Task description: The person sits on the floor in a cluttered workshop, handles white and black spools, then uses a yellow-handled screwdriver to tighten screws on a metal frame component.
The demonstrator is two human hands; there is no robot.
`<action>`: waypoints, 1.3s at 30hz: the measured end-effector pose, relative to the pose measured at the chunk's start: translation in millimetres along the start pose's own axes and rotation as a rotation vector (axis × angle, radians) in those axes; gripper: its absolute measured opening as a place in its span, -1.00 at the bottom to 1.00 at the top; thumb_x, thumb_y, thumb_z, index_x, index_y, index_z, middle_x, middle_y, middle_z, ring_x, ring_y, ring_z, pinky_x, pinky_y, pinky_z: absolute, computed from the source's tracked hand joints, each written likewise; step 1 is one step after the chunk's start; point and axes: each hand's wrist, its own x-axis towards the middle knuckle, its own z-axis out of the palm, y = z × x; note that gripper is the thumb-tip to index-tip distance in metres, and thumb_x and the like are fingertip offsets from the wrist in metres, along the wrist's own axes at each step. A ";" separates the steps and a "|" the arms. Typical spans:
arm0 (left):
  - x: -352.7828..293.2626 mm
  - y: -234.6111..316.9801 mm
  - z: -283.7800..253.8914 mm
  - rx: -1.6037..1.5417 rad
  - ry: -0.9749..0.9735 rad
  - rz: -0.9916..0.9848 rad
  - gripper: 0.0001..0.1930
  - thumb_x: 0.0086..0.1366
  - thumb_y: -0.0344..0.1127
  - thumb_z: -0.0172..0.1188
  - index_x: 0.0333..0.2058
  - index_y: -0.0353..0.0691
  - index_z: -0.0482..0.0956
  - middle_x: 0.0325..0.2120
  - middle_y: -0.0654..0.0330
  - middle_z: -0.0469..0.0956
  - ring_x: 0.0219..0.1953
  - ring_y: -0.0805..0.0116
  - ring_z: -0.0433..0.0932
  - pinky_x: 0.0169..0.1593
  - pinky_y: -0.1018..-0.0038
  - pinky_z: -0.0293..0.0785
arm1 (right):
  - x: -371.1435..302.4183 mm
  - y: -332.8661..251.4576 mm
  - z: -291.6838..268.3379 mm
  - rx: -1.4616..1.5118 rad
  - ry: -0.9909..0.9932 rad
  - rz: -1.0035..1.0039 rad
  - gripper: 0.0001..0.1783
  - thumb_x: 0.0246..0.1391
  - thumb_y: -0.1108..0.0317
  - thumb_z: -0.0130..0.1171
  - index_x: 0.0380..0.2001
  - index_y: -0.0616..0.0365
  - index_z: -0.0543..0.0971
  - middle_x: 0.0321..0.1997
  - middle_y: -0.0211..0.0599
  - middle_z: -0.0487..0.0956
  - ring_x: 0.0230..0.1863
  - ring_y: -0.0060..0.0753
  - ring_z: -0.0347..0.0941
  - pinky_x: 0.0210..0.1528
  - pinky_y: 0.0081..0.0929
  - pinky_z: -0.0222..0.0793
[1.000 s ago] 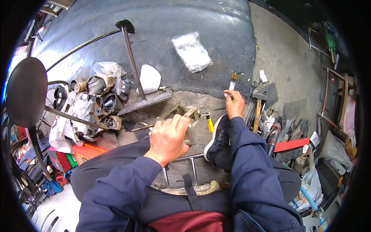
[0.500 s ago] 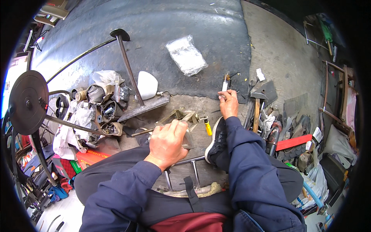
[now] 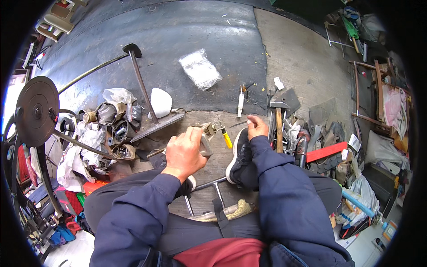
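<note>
My left hand (image 3: 183, 152) is wrapped over a grey, block-shaped piece (image 3: 206, 146) whose edge shows beside the fingers; the palm hides the rest. A metal rod (image 3: 156, 152) sticks out on the hand's left. Just beyond are some metal parts (image 3: 208, 128) and a tool with a yellow handle (image 3: 227, 139). My right hand (image 3: 257, 128) is above the toe of my black shoe (image 3: 242, 153), thumb and forefinger slightly apart, nothing visible between them. A syringe (image 3: 241, 101) with a clear barrel lies ahead of it on the dark mat's edge.
A hammer (image 3: 279, 129) with a wooden handle stands right of my hand, by a heap of tools and scraps with a red strip (image 3: 327, 152). A metal stand (image 3: 158, 127) and bags (image 3: 118, 115) are at left. A plastic-wrapped packet (image 3: 200, 69) lies on the mat.
My right hand has let go of the syringe and drawn back toward my shoe; the syringe stays on the mat. My left hand keeps its grip. The view has shifted slightly.
</note>
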 end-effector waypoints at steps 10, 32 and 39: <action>0.0 -5.1 -2.0 -0.026 0.040 -0.085 -0.44 -0.09 -0.19 0.52 -0.10 -0.15 0.51 -0.26 0.09 0.63 -0.35 -0.07 0.67 -0.25 0.11 0.55 | -78.0 -29.3 35.6 0.208 -0.297 0.147 -0.48 0.25 0.48 0.23 0.27 0.28 0.48 0.13 -0.03 0.69 0.21 -0.23 0.62 0.28 -0.37 0.48; 1.3 -1.5 -0.6 0.028 -0.009 -0.004 -0.51 -0.07 -0.35 0.38 -0.08 -0.16 0.53 -0.32 0.17 0.60 -0.33 0.12 0.70 -0.26 0.18 0.53 | -112.1 -79.5 23.7 0.253 -0.189 0.027 -0.62 0.25 0.56 0.11 0.12 0.12 0.42 -0.41 -0.38 0.54 -0.54 -0.62 0.39 -0.47 -0.53 0.36; -0.2 -6.5 -0.3 0.004 0.012 -0.025 -0.48 -0.09 -0.24 0.50 -0.12 -0.15 0.52 -0.34 0.11 0.62 -0.36 0.02 0.67 -0.30 0.17 0.51 | -111.0 -119.1 12.6 0.295 -0.186 -0.146 -0.82 0.33 0.50 0.21 -0.03 0.15 0.56 -0.33 -0.45 0.55 -0.40 -0.70 0.41 -0.33 -0.64 0.34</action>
